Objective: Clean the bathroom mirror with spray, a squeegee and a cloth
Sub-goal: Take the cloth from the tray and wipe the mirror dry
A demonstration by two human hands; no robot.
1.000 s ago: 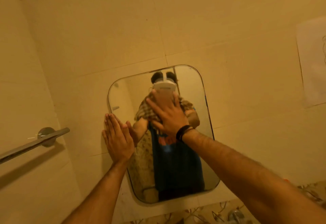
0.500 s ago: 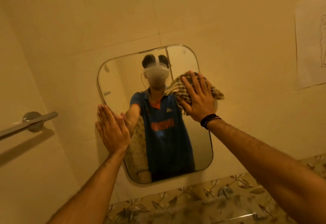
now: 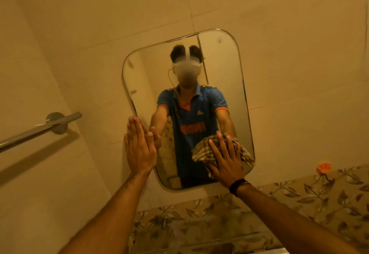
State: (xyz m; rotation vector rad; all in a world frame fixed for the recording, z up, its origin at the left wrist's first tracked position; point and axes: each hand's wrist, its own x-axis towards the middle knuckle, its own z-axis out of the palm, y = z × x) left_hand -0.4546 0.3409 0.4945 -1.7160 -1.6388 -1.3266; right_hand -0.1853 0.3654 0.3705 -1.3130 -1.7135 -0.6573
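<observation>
the right hand (image 3: 226,160) lies flat with fingers straight and spread, pressing a checked cloth (image 3: 202,151) against the glass at the lower right corner of the mirror (image 3: 225,86). the cloth is bunched under the palm and shows beyond the fingers on both sides, its right end at the mirror's right edge. the left hand (image 3: 139,145) is also flat, fingers straight and together, resting against the mirror's left edge low down, partly on the wall and holding nothing.

the mirror is a rounded rectangle fixed to a plain cream tiled wall (image 3: 279,34). below it runs a band of leaf-patterned tiles (image 3: 319,193) with a small orange mark (image 3: 323,167) at its top. a metal towel bar (image 3: 40,130) juts from the wall on the left.

half a second ago the cloth was at the upper right edge of the mirror; it is now at the lower right corner. the left hand keeps its place at the left edge.
</observation>
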